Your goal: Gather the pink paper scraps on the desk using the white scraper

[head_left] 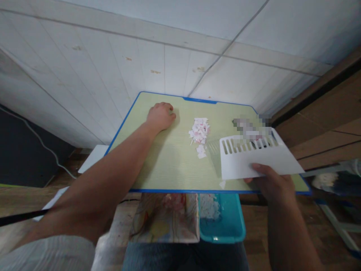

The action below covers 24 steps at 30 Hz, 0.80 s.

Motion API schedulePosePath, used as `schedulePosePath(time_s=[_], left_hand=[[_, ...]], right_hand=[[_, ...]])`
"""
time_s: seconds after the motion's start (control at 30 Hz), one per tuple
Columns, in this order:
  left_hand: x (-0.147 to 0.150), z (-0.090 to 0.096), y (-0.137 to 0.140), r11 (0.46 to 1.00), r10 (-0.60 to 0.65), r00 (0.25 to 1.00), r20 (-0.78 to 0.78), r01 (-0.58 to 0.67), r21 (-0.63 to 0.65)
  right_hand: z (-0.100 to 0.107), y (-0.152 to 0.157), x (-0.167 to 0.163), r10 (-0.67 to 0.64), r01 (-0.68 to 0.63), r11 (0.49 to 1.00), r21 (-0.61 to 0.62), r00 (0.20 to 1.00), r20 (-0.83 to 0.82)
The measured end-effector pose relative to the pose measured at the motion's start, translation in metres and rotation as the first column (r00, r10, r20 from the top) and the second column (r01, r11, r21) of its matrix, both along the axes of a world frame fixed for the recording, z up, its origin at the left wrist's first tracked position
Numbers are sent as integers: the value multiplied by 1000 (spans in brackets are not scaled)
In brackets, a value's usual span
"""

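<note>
My right hand (pixel 272 182) grips the near edge of a slotted white sheet (pixel 259 162), thumb on top. A row of long cut-outs runs along its far side, and it is held tilted over the right of the board. My left hand (pixel 162 116) rests at the back left of the pale green board (pixel 169 165), fingers bent, with a gap between thumb and forefinger; nothing shows in it. Between my hands lies a heap of white and pinkish paper-like scraps (pixel 199 131), with a few loose pieces nearer me. A single scrap (pixel 222 184) sits close to the front edge.
Below the front edge stand a patterned box (pixel 166 233) with reddish contents and a turquoise bin (pixel 231 226) partly filled with white bits. A blurred-out item (pixel 245 126) lies at the back right. A white panelled wall (pixel 175 67) with a grey cable rises behind the board.
</note>
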<state>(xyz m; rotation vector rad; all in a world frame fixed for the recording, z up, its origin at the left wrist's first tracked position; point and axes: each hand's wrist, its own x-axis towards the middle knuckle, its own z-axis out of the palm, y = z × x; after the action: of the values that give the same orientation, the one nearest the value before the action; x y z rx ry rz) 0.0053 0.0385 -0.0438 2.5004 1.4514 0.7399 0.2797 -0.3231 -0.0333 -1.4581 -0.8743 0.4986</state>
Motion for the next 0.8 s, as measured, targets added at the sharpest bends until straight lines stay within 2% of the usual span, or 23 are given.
schedulePosePath(time_s=[0.07, 0.2, 0.4, 0.53, 0.67, 0.8], left_hand=[[1, -2, 1, 1000, 0, 1000, 13, 0, 3], [1, -3, 3, 1000, -5, 999, 35, 5, -7], [1, -2, 2, 999, -4, 999, 50, 5, -37], [2, -2, 2, 999, 2, 999, 48, 0, -41], [2, -2, 2, 999, 0, 999, 36, 1, -38], [4, 1, -1, 999, 4, 1000, 7, -4, -39]], right_hand=[[0, 2, -1, 1, -1, 1000, 3, 998, -60], [5, 2, -4, 26, -31, 997, -68, 997, -73], [13, 4, -10, -41, 28, 997, -68, 979, -199], [11, 4, -8, -77, 63, 995, -78, 977, -199], [10, 6, -6, -101, 99, 995, -17, 973, -209], [8, 7, -4, -45, 43, 999, -17, 993, -105]])
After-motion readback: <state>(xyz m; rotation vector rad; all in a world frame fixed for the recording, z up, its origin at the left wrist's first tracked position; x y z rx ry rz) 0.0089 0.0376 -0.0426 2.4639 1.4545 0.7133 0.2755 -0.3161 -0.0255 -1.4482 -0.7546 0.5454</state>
